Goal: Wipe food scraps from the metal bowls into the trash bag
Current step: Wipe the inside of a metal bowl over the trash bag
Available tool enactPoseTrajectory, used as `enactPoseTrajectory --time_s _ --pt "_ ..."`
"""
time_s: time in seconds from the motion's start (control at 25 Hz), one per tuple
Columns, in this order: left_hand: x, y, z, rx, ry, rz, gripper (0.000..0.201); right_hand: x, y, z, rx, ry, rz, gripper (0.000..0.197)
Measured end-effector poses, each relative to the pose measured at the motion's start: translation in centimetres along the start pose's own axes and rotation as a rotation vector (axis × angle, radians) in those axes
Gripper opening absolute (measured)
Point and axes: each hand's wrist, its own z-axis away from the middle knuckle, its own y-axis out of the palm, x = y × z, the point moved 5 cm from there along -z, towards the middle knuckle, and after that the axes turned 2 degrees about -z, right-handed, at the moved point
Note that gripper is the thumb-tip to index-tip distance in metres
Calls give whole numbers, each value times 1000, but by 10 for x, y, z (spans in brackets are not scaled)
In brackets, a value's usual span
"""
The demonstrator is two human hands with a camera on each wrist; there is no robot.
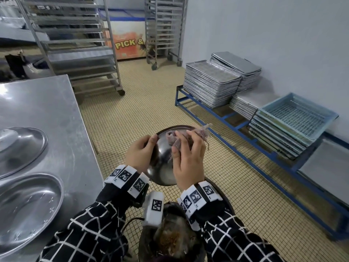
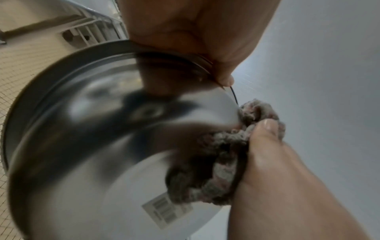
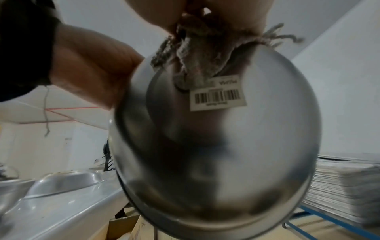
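Bowl (image 1: 164, 157): round, polished steel, mirror-smooth outside w/ a white barcode sticker (image 3: 218, 99) on its base; thin rolled rim. It's held in the air, tipped so the base faces the person, above the bin (image 1: 170, 239), which has a black liner and brownish scraps inside.

L hand (image 1: 139, 150) grips the bowl's rim at its left side, thumb curled over the edge. R hand (image 1: 187, 159) is clenched round a rag (image 1: 200, 132): greyish-pink, coarse knit, frayed, loose threads hanging. The rag is bunched vs the bowl's outer wall near the sticker, touching the metal; part of it pokes past the far rim.

Left: steel table (image 1: 47, 110), brushed, dull, w/ two more shallow steel bowls (image 1: 24, 210) on it. Right: stacked alu trays (image 1: 209, 86) and a pale blue mesh crate (image 1: 298, 114) on a blue frame. Floor: small beige tiles.
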Motion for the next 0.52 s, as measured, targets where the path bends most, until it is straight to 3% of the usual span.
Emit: enactPoseTrajectory --time_s 0.08,0.16,0.24,0.32,0.44,0.52 --pt "0 0 1 20 -6 24 34 -11 -5 -3 -28 193 -129 43" --pt "3 -3 3 27 -9 58 36 -38 -8 -5 -39 546 -326 44" --pt "8 -7 4 17 -3 79 37 -62 -9 -2 40 807 -403 48" --pt "7 -12 11 7 26 106 40 -77 -7 4 154 977 -491 49" --pt "8 -17 28 -70 92 172 51 -73 -4 15 270 1255 -994 60" --pt "14 -22 38 -190 89 234 39 -58 -11 12 353 1266 -1166 51"
